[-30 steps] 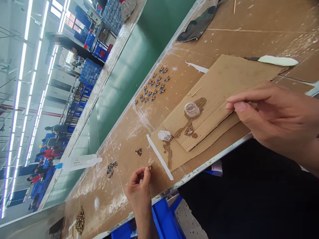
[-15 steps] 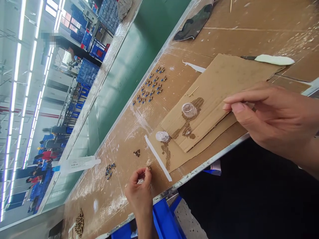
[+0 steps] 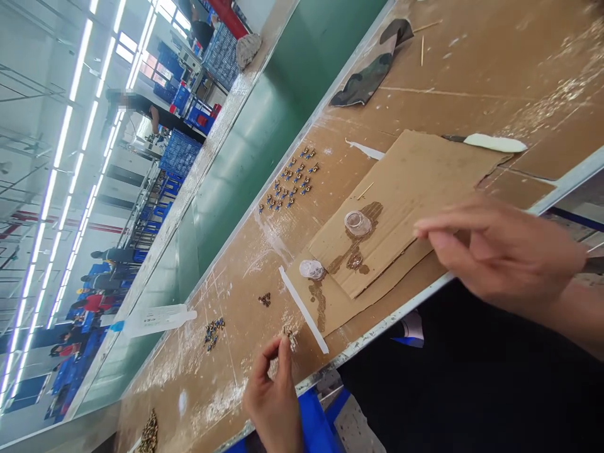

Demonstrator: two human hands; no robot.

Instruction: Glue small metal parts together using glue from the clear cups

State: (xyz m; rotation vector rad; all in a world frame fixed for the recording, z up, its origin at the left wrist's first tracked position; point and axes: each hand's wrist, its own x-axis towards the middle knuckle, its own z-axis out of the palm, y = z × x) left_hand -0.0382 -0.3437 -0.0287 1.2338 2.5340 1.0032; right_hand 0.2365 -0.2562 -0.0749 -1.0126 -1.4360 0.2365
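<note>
My left hand (image 3: 276,390) is closed in a pinch over the table near its front edge. A tiny gold-coloured metal piece (image 3: 285,332) shows at its fingertips. My right hand (image 3: 504,251) hovers above the cardboard sheets (image 3: 425,170), thumb and forefinger pressed together; whatever is between them cannot be made out. On the cardboard stand two small clear cups, one round cup (image 3: 357,223) and one whitish cup (image 3: 312,270), with wet stains around them. A thin wooden stick (image 3: 365,190) lies beside the round cup. Left of the cardboard is a small cluster of dark metal pieces (image 3: 265,299).
Small blue-and-gold pieces (image 3: 292,179) sit spread out at the table's far side, with another group (image 3: 214,333) at left. A gold pile (image 3: 149,431), clear bottle (image 3: 155,319), camouflage cloth (image 3: 365,78) and white-handled tool (image 3: 494,143) lie around. Other people work beyond.
The camera view has shifted, so the table sits lower in the picture. My left hand still pinches the small piece, and my right hand has moved slightly left and down.
</note>
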